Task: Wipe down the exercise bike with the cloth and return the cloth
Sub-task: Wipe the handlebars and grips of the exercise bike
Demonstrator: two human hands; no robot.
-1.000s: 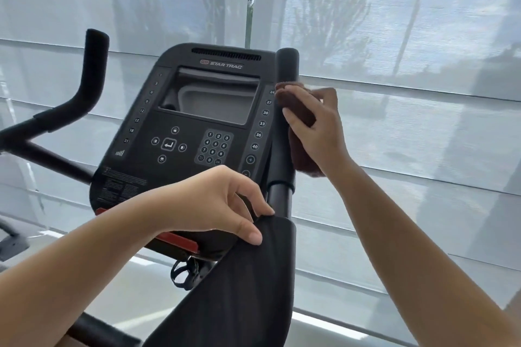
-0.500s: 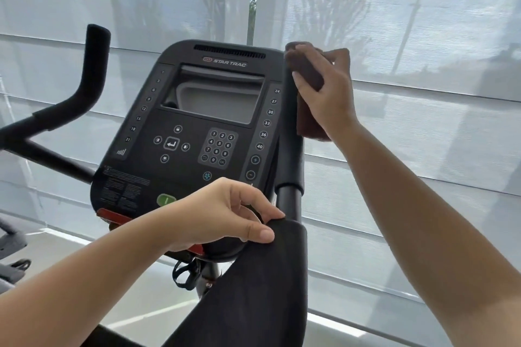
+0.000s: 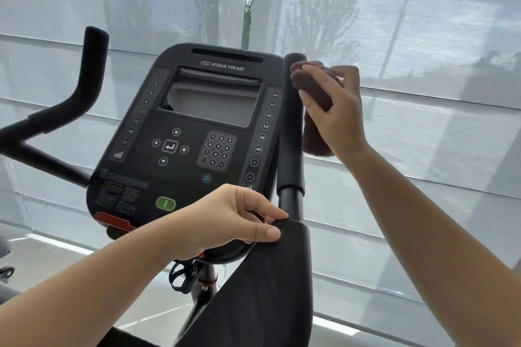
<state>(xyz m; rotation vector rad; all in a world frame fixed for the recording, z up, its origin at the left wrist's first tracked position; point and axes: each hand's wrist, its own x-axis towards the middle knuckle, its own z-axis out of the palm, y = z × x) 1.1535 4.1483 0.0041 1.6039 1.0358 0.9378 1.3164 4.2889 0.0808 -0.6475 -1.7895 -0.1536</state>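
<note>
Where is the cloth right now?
In the head view, the brown cloth is bunched in the right hand, right of centre beside the top of the bike's right handlebar grip, just right of the console.

The console (image 3: 197, 132) sits between the left handlebar (image 3: 84, 79) and the right handlebar (image 3: 291, 127), with the right hand (image 3: 335, 113) and cloth (image 3: 313, 87) just right of that bar's top, the left hand (image 3: 225, 220) at the console's lower edge, and blinds (image 3: 423, 36) behind.

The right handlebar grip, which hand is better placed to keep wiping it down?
Right. The right hand already holds the brown cloth against the top of the right handlebar grip. The left hand has no cloth and rests lower, on the armrest pad.
</note>
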